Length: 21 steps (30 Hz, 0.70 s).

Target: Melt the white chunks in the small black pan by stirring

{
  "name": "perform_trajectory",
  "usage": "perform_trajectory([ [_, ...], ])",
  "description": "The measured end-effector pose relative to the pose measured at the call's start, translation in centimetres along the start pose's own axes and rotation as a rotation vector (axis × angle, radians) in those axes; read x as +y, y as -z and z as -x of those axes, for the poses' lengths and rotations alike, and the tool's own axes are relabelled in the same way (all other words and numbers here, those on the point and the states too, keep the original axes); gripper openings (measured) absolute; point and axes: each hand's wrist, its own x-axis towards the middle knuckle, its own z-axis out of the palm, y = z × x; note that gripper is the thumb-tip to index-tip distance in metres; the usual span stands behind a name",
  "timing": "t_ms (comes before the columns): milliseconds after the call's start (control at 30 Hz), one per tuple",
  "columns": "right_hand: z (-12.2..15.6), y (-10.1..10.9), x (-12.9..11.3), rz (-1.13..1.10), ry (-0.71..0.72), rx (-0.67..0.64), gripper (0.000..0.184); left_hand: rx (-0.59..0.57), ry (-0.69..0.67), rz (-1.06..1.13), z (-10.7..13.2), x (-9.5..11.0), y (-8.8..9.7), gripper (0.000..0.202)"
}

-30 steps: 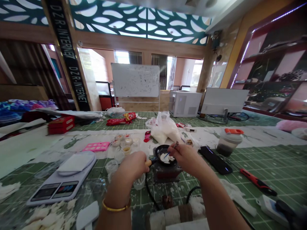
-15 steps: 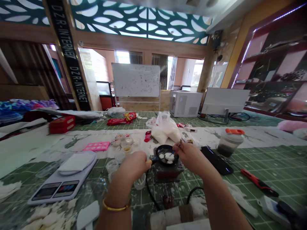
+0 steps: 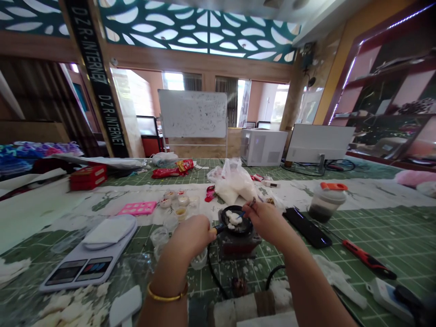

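A tiny black frying pan [image 3: 245, 225] sits on a small dark stove block [image 3: 237, 243] in the middle of the green cutting mat. Several small white lumps [image 3: 233, 217] lie in the pan. My left hand [image 3: 194, 236] is closed round the pan's short wooden handle. My right hand [image 3: 267, 218] pinches a thin stick-like utensil [image 3: 245, 210] whose blue tip reaches into the pan among the white pieces.
A white kitchen scale [image 3: 90, 254] lies at the left, small cups [image 3: 177, 204] and a pink mould [image 3: 136, 208] behind the pan. A plastic bag of white powder [image 3: 233, 184], a lidded jar [image 3: 326, 203], a black phone [image 3: 306, 227] and a red cutter [image 3: 368, 263] lie to the right.
The white pieces have shifted toward the pan's far left side, and the pan has tilted a little. My right hand with the utensil moved slightly up and right.
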Motion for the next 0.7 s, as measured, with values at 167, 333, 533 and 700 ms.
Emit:
perform_trajectory([
  [167, 0.32, 0.11, -0.33, -0.045, 0.047, -0.036, 0.028, 0.000, 0.006, -0.016, -0.07, 0.03, -0.07, 0.032],
  [333, 0.31, 0.10, -0.27, 0.002, -0.001, 0.011, 0.028, -0.004, 0.008, -0.021, 0.09, 0.21, 0.02, 0.030],
  [533, 0.38, -0.07, -0.44, -0.017, 0.077, -0.027, 0.030, -0.009, 0.008, -0.034, 0.25, 0.34, 0.27, 0.030],
  [700, 0.25, 0.03, -0.12, -0.016, 0.028, -0.018, 0.028, -0.041, 0.014, -0.027, 0.15, -0.20, 0.26, 0.030],
])
